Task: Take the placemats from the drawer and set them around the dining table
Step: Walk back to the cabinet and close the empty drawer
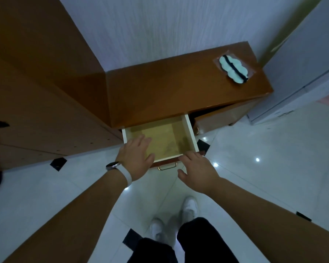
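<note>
Floor (254, 168): white tiles are gleaming underfoot.
Left hand (136, 155): is reaching into the drawer (192, 134), fingers straight and spread, gripping nothing.
Placemat (165, 137): a tan sheet is lying flat on the drawer's bottom.
Right hand (197, 168): is hovering at the drawer's front edge, fingers relaxed and apart.
Cabinet (179, 88): is carrying a pale eye mask (233, 69).

drawer (191, 133) out before cabinet (179, 88) | left hand (135, 158) over drawer | right hand (198, 169) at drawer front | packet (233, 69) on cabinet, rear right

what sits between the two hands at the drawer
In the head view, the front rim of the open drawer and its brass handle lie between the left hand and the right hand.
</note>
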